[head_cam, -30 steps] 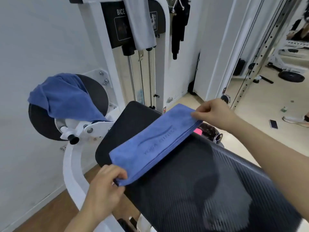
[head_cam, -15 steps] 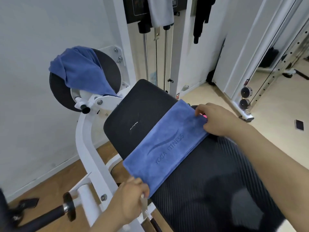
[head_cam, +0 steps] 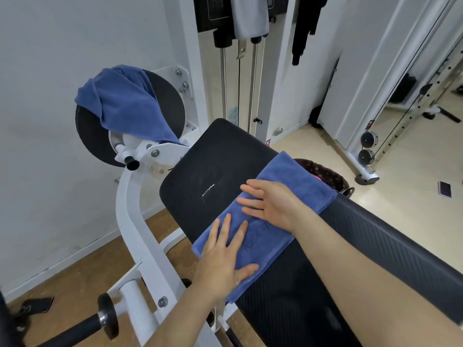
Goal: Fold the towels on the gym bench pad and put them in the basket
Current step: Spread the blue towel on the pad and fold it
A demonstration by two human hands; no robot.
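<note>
both hands [head_cam: 271,205] flat on folded blue towel [head_cam: 300,181] atop bench pad [head_cam: 213,156]

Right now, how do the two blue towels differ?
The pad towel is folded into a flat strip; the disc towel hangs crumpled. The pad towel lies on the bench pad under the left hand and right hand; the disc towel drapes over the black disc, untouched. Both are blue.

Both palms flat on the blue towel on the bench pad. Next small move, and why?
Probably pinch the far end of the towel with the right hand and fold it over toward the left hand. Both hands lie flat on it, and it looks smooth, but it is a long strip across the pad, likely too long for the basket behind.
</note>
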